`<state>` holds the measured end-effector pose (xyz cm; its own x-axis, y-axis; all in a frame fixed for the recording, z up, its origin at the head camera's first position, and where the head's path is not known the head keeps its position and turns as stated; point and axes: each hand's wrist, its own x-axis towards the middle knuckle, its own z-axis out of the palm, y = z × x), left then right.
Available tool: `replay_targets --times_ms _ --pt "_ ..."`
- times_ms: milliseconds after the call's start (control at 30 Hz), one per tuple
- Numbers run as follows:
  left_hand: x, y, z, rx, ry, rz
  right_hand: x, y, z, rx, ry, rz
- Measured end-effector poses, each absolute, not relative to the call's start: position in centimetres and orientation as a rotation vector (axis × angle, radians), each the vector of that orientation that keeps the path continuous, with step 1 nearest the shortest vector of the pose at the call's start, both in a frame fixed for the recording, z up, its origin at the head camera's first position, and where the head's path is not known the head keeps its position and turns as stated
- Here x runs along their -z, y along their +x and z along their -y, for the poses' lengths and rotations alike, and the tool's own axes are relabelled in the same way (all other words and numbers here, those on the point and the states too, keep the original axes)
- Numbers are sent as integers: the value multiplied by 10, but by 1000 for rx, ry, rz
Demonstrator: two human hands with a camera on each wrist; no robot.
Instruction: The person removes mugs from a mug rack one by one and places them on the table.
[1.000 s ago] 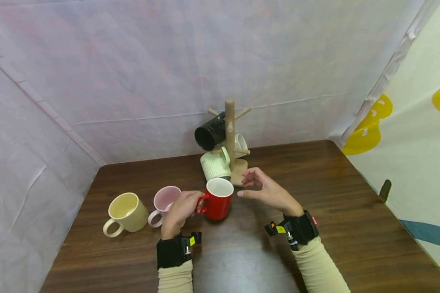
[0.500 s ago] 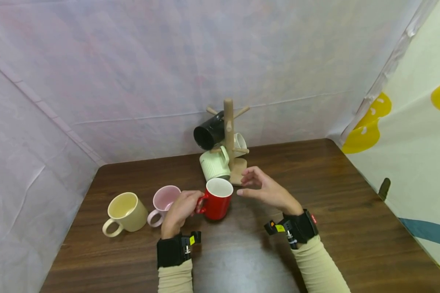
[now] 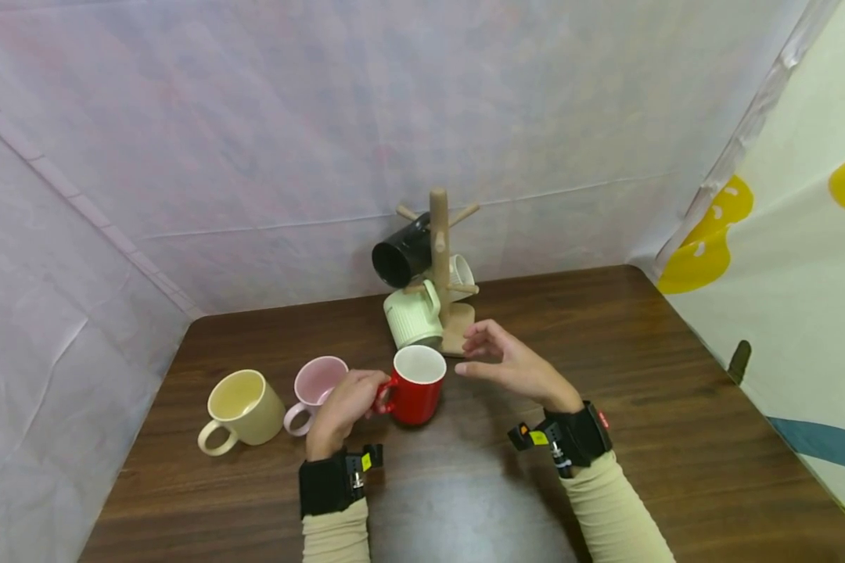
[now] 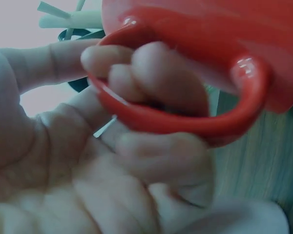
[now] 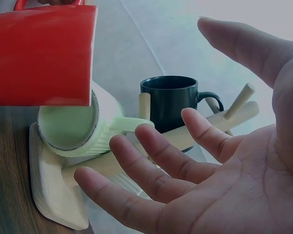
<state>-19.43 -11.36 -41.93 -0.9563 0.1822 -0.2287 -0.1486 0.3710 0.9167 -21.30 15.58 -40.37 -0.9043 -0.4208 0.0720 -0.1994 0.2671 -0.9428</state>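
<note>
My left hand [image 3: 348, 407] grips a red mug [image 3: 417, 397] by its handle. In the left wrist view, fingers curl through the handle [image 4: 185, 124]. The mug is upright with its white inside facing up, in front of the wooden mug tree [image 3: 440, 258]. My right hand [image 3: 514, 366] is apart from the mug, to its right, with thumb and fingers spread and nothing held. On the tree hang a black mug [image 3: 403, 254], a pale green mug [image 3: 411, 317] tilted low at the front, and a white mug [image 3: 461, 275] partly hidden behind the post.
A pink mug [image 3: 315, 383] stands just left of my left hand, which partly covers it. Further left is a yellow mug [image 3: 249, 410], its handle toward the front left. All are on a dark wooden table [image 3: 676, 438] backed by a pale cloth wall [image 3: 289, 141].
My left hand has shifted the red mug very slightly toward me and to the left. The right hand stays in place.
</note>
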Motion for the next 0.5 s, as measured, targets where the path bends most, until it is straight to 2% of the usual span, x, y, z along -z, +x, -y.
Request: replay_targets --times_ms 300,500 --pt "416 -190 118 -1525 6 -2294 405 -214 -155 1702 -604 -2338" --pt "415 -187 120 -1512 26 -2280 385 -202 -151 1687 -599 -2330"
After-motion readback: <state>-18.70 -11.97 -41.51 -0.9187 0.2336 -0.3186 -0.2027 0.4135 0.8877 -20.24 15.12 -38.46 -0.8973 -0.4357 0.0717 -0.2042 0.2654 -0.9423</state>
